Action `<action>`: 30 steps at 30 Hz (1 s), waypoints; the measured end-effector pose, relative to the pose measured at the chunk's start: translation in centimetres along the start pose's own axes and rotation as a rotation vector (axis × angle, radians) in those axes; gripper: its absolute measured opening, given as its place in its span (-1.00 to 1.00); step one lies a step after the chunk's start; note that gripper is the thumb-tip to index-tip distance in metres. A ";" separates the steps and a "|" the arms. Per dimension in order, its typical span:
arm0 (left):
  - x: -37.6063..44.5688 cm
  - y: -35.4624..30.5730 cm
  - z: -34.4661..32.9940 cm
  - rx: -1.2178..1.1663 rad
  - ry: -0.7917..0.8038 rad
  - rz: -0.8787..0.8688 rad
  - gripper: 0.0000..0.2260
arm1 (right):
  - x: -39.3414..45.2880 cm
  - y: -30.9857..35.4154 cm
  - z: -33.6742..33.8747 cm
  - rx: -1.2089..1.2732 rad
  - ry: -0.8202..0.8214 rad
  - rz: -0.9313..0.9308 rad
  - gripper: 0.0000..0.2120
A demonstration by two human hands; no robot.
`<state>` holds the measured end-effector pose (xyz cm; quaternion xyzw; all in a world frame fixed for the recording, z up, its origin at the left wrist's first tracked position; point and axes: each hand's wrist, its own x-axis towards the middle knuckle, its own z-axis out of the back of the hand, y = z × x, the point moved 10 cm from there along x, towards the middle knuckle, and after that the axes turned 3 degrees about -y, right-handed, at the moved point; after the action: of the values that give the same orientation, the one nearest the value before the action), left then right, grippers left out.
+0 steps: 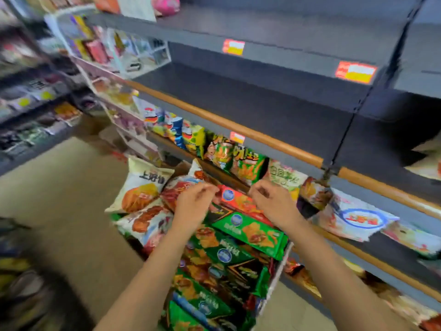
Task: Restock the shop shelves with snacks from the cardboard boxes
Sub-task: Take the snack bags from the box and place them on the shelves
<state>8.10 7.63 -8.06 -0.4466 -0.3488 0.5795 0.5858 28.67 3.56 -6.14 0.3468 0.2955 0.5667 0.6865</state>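
A box [278, 280] crammed with green, red and dark snack packets stands in front of me, against the shelving. On top of the pile lies a red snack packet [238, 199]. My left hand [194, 204] pinches its left end and my right hand [274, 201] curls over its right end. A green packet [253, 232] lies just below it. Behind my hands, a low shelf [238, 181] holds upright green and yellow chip bags [248, 166]. The image is blurred, so the exact finger contact is hard to make out.
Two dark grey shelves [274, 108] with a wood-coloured front rail [229, 126] stand bare above. Large white chip bags [140, 185] lean left of the box. Flat white packets [358, 219] lie on the lower right shelf. More stocked shelving [31, 99] lines the aisle's left.
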 end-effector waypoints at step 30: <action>15.5 28.7 24.4 0.612 0.005 0.397 -0.09 | 4.3 6.2 -42.8 -0.751 0.504 0.090 -0.25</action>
<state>-23.74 23.84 -27.60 -0.3113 -0.0642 0.7583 0.5693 -8.24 14.55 -26.23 -0.0624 0.2118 0.7306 0.6461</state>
